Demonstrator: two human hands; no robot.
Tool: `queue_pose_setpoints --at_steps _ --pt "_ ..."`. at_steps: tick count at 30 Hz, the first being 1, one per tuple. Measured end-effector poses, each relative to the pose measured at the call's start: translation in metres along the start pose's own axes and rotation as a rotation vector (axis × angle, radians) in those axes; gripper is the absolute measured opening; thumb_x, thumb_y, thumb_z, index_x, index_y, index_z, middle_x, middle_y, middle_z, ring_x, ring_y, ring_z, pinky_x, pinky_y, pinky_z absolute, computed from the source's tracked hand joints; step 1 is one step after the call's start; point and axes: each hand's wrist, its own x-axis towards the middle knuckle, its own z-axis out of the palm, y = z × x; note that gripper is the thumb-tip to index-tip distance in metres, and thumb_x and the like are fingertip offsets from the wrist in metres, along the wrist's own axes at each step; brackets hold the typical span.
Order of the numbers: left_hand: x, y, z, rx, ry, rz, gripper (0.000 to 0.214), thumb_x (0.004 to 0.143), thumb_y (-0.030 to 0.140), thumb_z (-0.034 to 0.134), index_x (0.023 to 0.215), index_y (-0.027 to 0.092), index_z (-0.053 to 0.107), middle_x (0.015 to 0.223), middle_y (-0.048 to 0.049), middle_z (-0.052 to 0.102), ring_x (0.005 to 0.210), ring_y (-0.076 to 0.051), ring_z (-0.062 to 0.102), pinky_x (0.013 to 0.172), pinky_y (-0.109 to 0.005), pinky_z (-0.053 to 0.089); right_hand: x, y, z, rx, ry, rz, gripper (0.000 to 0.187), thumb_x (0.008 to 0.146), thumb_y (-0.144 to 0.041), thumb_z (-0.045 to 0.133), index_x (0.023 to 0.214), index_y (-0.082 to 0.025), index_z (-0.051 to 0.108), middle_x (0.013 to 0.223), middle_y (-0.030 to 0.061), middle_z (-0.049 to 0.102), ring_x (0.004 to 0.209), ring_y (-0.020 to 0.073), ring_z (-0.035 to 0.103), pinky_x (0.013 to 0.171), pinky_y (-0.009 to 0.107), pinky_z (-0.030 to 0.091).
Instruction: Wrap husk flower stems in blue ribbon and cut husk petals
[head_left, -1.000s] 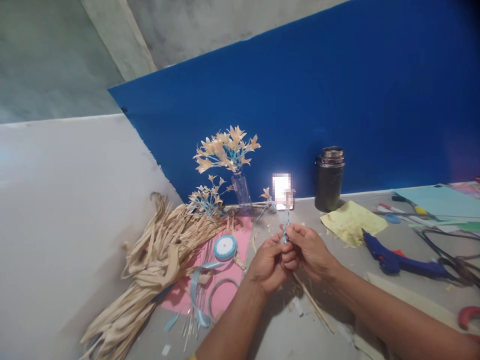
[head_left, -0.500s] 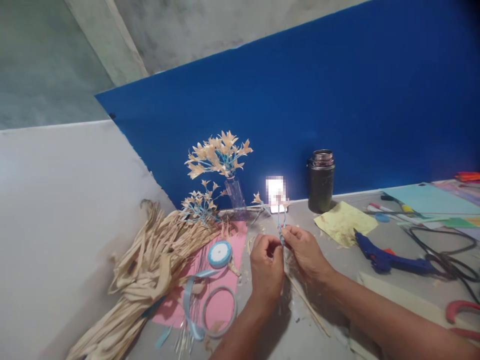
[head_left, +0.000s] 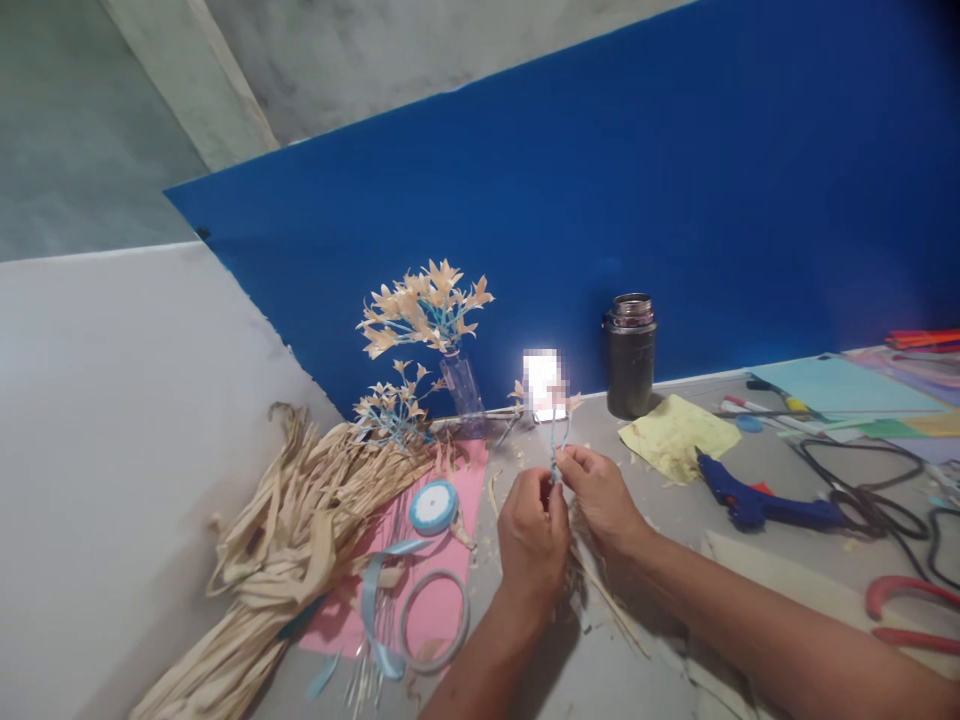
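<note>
Between my two hands stands a thin artificial flower stem [head_left: 555, 440], wrapped in light blue, with small pale blossoms at its forked top. My left hand [head_left: 534, 530] pinches its lower part between thumb and fingers. Just above and to the right, my right hand [head_left: 600, 495] grips the same stem with its fingertips. Dry tan strips [head_left: 611, 600] lie on the table below my right hand. To the left, a roll of blue ribbon [head_left: 433, 507] rests on pink paper [head_left: 450, 615], its loose end trailing near an empty ring-shaped spool [head_left: 405, 635].
A bundle of dried husks [head_left: 292, 540] lies at left. Pale flowers [head_left: 427, 305] stand in a clear bottle [head_left: 463, 395], near a smaller bunch [head_left: 397, 405]. A bright screen [head_left: 541, 385], dark flask [head_left: 631, 360], yellow paper [head_left: 679, 435], blue glue gun [head_left: 772, 505] and red-handled tool [head_left: 877, 600] are also there.
The view has shifted slightly, so the objects appear a little further left. My left hand is turned slightly and its fingers are closer together on the stem; both hands still hold it.
</note>
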Motion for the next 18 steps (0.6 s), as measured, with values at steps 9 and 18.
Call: queue_pose_setpoints --at_steps 9,18 --pt "0.01 0.006 -0.007 -0.231 -0.032 -0.168 0.008 0.085 0.018 0.06 0.082 0.018 0.067 0.081 -0.0047 0.066 0.079 -0.019 0.058 0.075 -0.031 0.042 0.001 -0.004 0.001 0.061 0.022 0.036 0.04 0.071 -0.053 0.07 0.058 -0.021 0.05 0.056 -0.0054 0.047 0.056 0.0114 0.043 0.053 0.024 0.038" --pt "0.016 0.0 -0.009 -1.39 -0.517 -0.791 0.031 0.061 0.018 0.085 0.081 0.013 0.062 0.063 0.0069 0.048 0.043 0.0 0.032 0.043 -0.014 0.026 -0.01 -0.016 0.006 0.278 -0.125 0.269 0.046 0.066 -0.057 0.078 0.066 -0.021 0.05 0.049 -0.0075 0.049 0.037 0.0061 0.04 0.034 0.016 0.029"
